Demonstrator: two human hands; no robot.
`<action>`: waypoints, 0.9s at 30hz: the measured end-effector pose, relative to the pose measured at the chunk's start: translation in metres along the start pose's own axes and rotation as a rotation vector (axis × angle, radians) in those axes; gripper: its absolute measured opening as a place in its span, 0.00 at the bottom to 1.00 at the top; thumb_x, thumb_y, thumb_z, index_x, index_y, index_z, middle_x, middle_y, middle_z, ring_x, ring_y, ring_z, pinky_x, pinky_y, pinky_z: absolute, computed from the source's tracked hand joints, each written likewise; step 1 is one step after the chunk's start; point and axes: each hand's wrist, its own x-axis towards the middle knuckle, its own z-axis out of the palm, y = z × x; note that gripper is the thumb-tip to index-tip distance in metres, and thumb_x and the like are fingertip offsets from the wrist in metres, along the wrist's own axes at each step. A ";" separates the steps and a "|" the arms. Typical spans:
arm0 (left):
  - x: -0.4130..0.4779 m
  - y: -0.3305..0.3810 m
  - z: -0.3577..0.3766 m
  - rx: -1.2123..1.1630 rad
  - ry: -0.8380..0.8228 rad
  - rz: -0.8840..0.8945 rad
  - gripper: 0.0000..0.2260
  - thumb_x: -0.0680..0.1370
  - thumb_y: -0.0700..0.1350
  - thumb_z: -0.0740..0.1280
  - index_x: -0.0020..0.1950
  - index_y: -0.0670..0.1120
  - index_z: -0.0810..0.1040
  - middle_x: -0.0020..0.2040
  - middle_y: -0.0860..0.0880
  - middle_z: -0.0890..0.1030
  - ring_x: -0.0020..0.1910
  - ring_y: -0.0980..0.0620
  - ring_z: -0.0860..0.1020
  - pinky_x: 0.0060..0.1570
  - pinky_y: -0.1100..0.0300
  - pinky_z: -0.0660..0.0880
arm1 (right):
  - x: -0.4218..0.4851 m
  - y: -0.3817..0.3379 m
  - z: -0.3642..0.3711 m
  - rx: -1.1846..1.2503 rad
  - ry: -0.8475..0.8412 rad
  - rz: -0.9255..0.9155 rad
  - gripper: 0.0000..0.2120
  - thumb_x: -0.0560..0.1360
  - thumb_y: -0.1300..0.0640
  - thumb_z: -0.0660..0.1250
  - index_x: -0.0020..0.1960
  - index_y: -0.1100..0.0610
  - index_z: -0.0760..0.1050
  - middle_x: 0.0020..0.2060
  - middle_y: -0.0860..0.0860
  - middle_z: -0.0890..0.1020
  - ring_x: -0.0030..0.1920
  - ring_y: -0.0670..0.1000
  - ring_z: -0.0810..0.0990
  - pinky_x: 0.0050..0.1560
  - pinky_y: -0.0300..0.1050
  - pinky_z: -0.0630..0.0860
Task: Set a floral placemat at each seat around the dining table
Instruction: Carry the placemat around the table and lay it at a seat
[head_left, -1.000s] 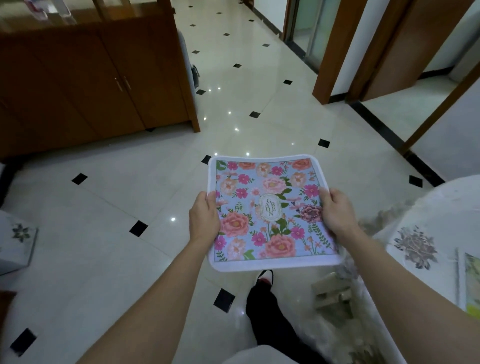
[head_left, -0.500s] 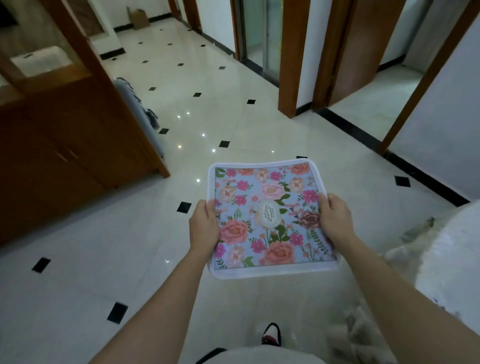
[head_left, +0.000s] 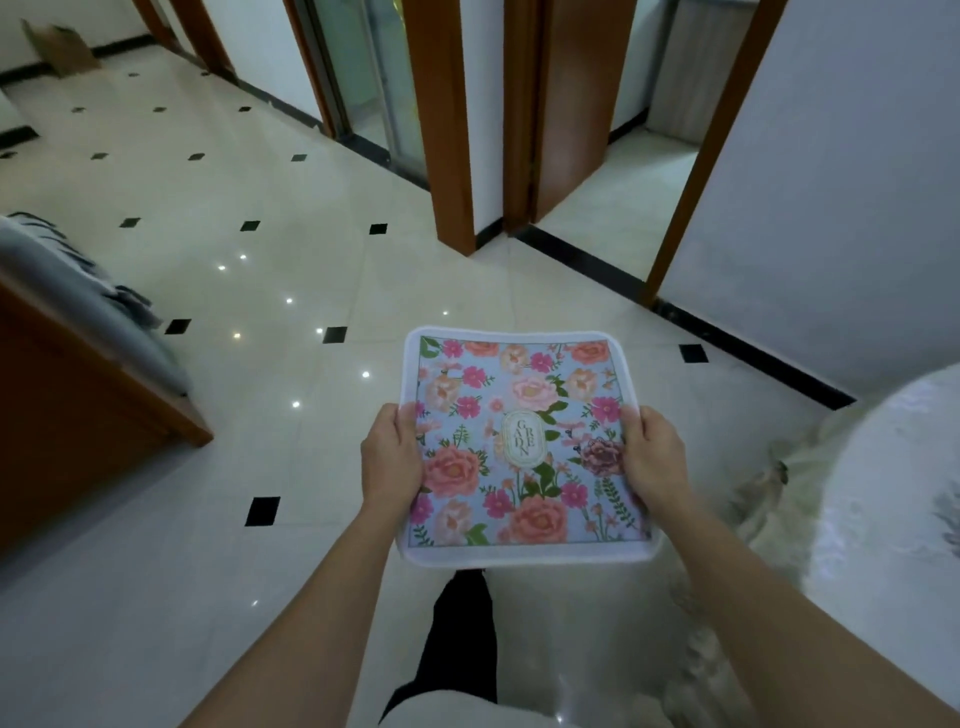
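Hands held the floral placemat (head_left: 524, 395) out flat and level in front of the person, in the air above the tiled floor (head_left: 208, 519). The left hand (head_left: 389, 457) gripped the mat's left edge about halfway along, thumb lying on the printed face and fingers tucked out of sight underneath. The right hand (head_left: 654, 462) clasped the right edge in the same way, at much the same height. Between them the mat showed pink and peach blooms on pale blue, a white border all round, and a small oval label in the middle.

Off to the person's right stood the counter (head_left: 893, 493), rounded and draped in a white patterned cloth. The placemat was to the left of it, near but not touching. One dark trouser leg (head_left: 462, 634) reached forward under the mat's near edge.

On the left stood the corner of a brown wooden cabinet (head_left: 78, 415) with a grey cloth (head_left: 93, 322) hanging against its side. Beyond the mat rose wooden door frames (head_left: 447, 130), with rooms opening past them. The cream floor tiles carried small black diamonds, and a cardboard box (head_left: 57, 44) sat against the far wall.
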 end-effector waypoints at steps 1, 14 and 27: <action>0.019 0.005 0.008 0.005 -0.021 0.015 0.16 0.84 0.54 0.54 0.43 0.47 0.71 0.39 0.46 0.79 0.38 0.48 0.80 0.38 0.49 0.78 | 0.014 -0.002 0.003 0.008 0.017 0.018 0.20 0.83 0.46 0.53 0.46 0.61 0.73 0.39 0.55 0.81 0.40 0.54 0.81 0.40 0.50 0.78; 0.271 0.094 0.110 0.046 -0.314 0.190 0.16 0.84 0.52 0.55 0.40 0.47 0.70 0.37 0.47 0.77 0.38 0.49 0.78 0.35 0.54 0.74 | 0.187 -0.055 0.039 0.124 0.296 0.230 0.20 0.77 0.32 0.50 0.45 0.47 0.70 0.39 0.57 0.83 0.39 0.51 0.86 0.40 0.58 0.83; 0.355 0.175 0.232 0.103 -0.531 0.329 0.16 0.84 0.53 0.54 0.40 0.48 0.70 0.38 0.46 0.79 0.37 0.49 0.80 0.35 0.51 0.78 | 0.288 -0.044 -0.002 0.216 0.484 0.357 0.22 0.80 0.38 0.52 0.50 0.55 0.74 0.40 0.54 0.85 0.39 0.51 0.86 0.41 0.56 0.83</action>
